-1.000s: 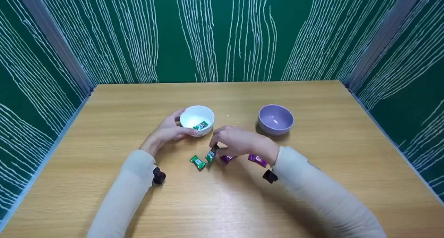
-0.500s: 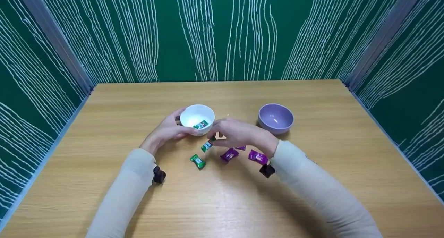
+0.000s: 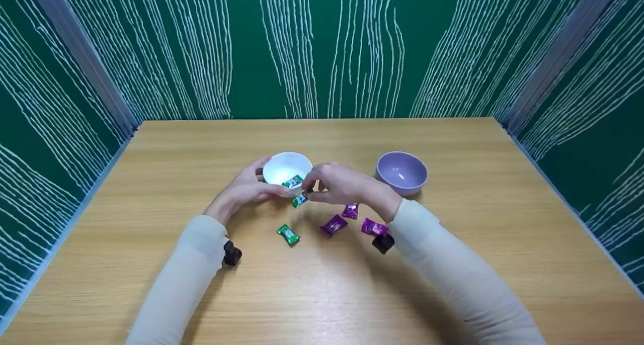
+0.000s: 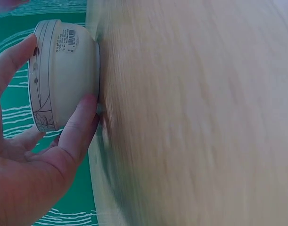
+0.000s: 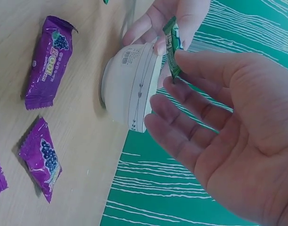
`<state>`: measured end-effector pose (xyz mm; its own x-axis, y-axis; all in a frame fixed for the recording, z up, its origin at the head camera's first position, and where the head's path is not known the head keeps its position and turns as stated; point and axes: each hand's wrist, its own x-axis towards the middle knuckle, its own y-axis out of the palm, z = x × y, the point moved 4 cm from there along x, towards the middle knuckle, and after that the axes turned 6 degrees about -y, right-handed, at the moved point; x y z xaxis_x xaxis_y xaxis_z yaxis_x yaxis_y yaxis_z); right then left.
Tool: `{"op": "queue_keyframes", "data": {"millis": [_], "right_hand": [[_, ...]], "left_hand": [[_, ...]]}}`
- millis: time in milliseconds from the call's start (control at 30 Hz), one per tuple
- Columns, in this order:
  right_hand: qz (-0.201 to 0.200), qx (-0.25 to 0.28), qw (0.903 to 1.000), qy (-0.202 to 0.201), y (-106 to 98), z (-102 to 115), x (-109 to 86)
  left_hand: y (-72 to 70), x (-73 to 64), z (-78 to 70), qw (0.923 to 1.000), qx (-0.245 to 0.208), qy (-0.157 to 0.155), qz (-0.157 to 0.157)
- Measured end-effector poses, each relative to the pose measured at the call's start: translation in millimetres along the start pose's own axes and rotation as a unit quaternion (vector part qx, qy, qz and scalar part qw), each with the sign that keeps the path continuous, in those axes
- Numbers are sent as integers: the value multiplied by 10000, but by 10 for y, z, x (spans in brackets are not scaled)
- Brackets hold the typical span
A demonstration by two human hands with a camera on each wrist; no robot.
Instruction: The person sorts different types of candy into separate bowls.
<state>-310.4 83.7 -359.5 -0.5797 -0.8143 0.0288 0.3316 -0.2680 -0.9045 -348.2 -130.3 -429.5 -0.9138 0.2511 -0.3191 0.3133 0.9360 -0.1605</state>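
Note:
My left hand [image 3: 245, 186] holds a white bowl [image 3: 275, 170] by its left side, its thumb along the near side. In the left wrist view the bowl [image 4: 70, 75] shows a line pattern and a barcode sticker. One green-wrapped candy [image 3: 293, 181] lies inside. Thumb and fingertips of my right hand [image 3: 342, 184] pinch another green-wrapped candy [image 3: 300, 199], just off the bowl's near right rim. The right wrist view has this candy [image 5: 172, 44] overlapping the rim, its other fingers loosely spread beside the bowl.
A third green-wrapped candy [image 3: 288, 234] lies on the wooden table [image 3: 312, 294], in front of the white bowl. Three purple grape-print candies, one [image 3: 334, 225] at the middle, lie below the right hand. A purple bowl [image 3: 401, 171] stands to the right. Green walls [image 3: 322, 48] enclose the table.
My right hand has lifted the green candy off the tabletop and moved it up and left to the white bowl, uncovering the purple candies. The left hand has kept its hold.

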Motion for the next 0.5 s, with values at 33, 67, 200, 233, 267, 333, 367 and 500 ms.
{"op": "queue_keyframes", "data": {"millis": [33,67,200,233,267,333,367,500], "right_hand": [[-29,13,10000,21,-1,-5,3],[-68,32,10000,36,-3,-11,7],[-306,65,9994,133,-22,-50,14],[-374,72,9991,173,-26,-65,17],[-445,90,9987,231,-29,-82,19],[-577,127,9976,370,-32,-119,29],[-640,154,9968,450,-32,-137,36],[-899,260,9924,802,-38,-193,73]], "left_hand": [[0,-1,2,10000,-36,-9,2],[-1,-2,2,10000,-65,-11,5],[0,-4,-2,10000,7,13,-12],[1,-2,-2,10000,47,13,-24],[0,-1,0,10000,67,6,-35],[1,5,5,10000,58,-6,-34],[0,9,7,10000,50,-8,-37],[6,25,15,10000,1,60,24]]}}
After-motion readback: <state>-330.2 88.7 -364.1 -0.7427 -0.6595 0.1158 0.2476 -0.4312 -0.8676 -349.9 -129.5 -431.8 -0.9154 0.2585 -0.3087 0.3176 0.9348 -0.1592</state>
